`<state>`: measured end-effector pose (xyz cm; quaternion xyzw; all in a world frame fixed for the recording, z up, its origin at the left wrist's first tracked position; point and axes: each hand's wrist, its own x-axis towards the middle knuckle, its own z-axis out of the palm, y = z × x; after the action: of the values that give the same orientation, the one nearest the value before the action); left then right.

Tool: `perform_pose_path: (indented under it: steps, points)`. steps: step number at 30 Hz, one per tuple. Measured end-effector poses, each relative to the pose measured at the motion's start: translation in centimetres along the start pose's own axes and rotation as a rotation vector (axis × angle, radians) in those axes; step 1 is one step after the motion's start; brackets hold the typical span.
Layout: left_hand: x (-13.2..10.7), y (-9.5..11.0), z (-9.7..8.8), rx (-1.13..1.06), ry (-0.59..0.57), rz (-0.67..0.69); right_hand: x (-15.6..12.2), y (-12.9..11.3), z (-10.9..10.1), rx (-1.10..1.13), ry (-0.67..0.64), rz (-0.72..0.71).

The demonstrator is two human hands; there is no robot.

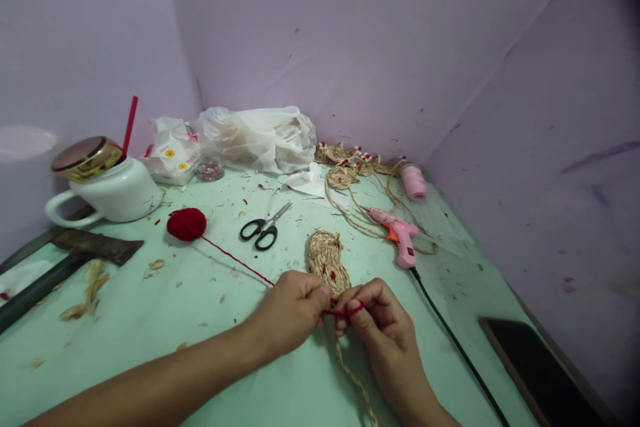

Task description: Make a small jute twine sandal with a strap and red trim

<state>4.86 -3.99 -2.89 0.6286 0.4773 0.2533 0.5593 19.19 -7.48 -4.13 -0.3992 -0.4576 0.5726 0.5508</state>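
Red yarn [235,257] runs from a ball [187,224] on the left to my hands in the middle of the table. My left hand [295,310] is closed in a pinch on this yarn. My right hand [377,323] pinches the yarn too, with a red loop showing over its thumb and forefinger. Just beyond my fingers lies a coiled braided straw piece [327,260] with small red stitches on it. A straw cord [353,377] trails from there toward the front edge. My fingers partly hide the near end of the straw piece.
Black-handled scissors [265,227] lie beyond my left hand. A pink glue gun [397,233] with a black cable sits right, near a dark phone [540,373]. On the left are a hammer [100,247] and a white mug [117,193]. Behind are a plastic bag [260,137] and pink thread spool [414,181].
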Motion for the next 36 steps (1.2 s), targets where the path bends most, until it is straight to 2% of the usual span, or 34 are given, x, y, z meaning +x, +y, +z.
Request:
perform_pose_path:
  steps: [4, 7, 11, 15, 18, 24, 27, 32, 36]
  points:
    - [-0.3, 0.4, -0.4, 0.334, 0.067, 0.163, 0.0, 0.1, -0.2, -0.014, 0.004, -0.020]
    - [-0.4, 1.0, -0.9, 0.429, 0.044, 0.235, 0.0, 0.1, -0.3, -0.025, 0.003, -0.037]
    - [-0.6, 1.0, -0.8, 0.622, 0.102, 0.335, 0.1, 0.1, -0.2, -0.011, -0.001, -0.024]
    - [-0.9, 0.8, -0.2, 0.836, 0.139, 0.427, 0.0, 0.2, 0.1, 0.000, 0.049, 0.017]
    - [-1.1, 0.9, 0.0, 0.891, 0.135, 0.440, -0.3, 0.3, 0.3, -0.001, 0.101, 0.070]
    - [-1.2, 1.0, 0.3, 0.834, 0.134, 0.456, -0.8, 0.4, 0.5, 0.060, 0.126, 0.085]
    - [-0.7, 0.6, 0.0, 0.759, 0.140, 0.405, -0.5, 0.0, 0.3, 0.037, 0.123, 0.085]
    - [0.3, 0.2, -1.7, 0.377, 0.007, 0.192, 0.4, -0.9, -0.5, -0.195, 0.166, 0.082]
    - [0.1, 0.5, -2.4, 0.100, -0.112, 0.137, 0.6, -0.6, -0.6, -0.219, 0.139, 0.159]
